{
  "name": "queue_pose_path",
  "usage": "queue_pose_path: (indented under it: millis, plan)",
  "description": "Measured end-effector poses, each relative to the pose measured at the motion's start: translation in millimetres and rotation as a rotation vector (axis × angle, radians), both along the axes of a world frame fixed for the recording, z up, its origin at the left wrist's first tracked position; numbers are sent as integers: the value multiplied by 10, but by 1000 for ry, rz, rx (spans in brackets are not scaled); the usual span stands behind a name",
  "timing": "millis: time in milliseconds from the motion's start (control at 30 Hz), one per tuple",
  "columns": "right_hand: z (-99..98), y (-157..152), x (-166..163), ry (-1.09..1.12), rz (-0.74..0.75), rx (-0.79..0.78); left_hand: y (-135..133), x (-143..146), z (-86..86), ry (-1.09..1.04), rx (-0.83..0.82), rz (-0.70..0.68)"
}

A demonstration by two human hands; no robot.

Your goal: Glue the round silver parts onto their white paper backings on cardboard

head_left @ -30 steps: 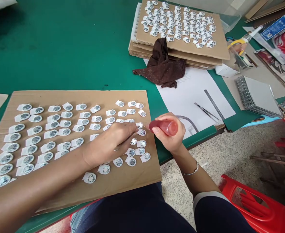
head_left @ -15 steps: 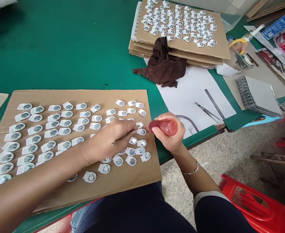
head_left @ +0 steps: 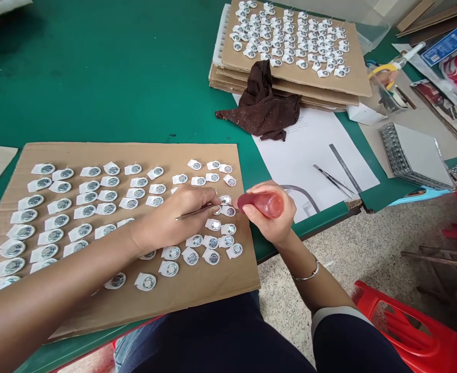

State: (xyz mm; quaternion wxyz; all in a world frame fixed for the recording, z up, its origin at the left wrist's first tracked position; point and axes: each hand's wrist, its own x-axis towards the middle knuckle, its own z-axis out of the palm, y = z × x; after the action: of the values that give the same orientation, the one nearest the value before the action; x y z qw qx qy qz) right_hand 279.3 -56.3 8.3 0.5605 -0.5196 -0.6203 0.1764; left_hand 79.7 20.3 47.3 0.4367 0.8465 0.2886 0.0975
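Note:
A cardboard sheet lies at the table's near edge, covered with several small round metal parts on white paper tabs. My left hand rests over the sheet's right half, gripping thin metal tweezers whose tips point right toward a part. My right hand holds a small red squeeze bottle just off the sheet's right edge, its nozzle aimed left at that same part.
A stack of cardboard with more parts sits at the back, a brown cloth against it. White paper holds spare tweezers and a metal ruler. Scissors and clutter lie right. A red stool stands below.
My left hand has drawn slightly up and left, uncovering more parts in the lower rows; the tweezers now lie flatter. My right hand and bottle have hardly moved.

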Motion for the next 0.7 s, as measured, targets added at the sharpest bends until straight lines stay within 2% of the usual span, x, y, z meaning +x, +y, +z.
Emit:
queue_pose_path:
  millis: [467, 700]
  plan:
    - [-7, 10, -6, -7, 15, -4, 8, -6, -1, 32, -66, 56]
    - [-4, 4, -9, 44, -12, 31, 50, 13, -35, 40, -188, 109]
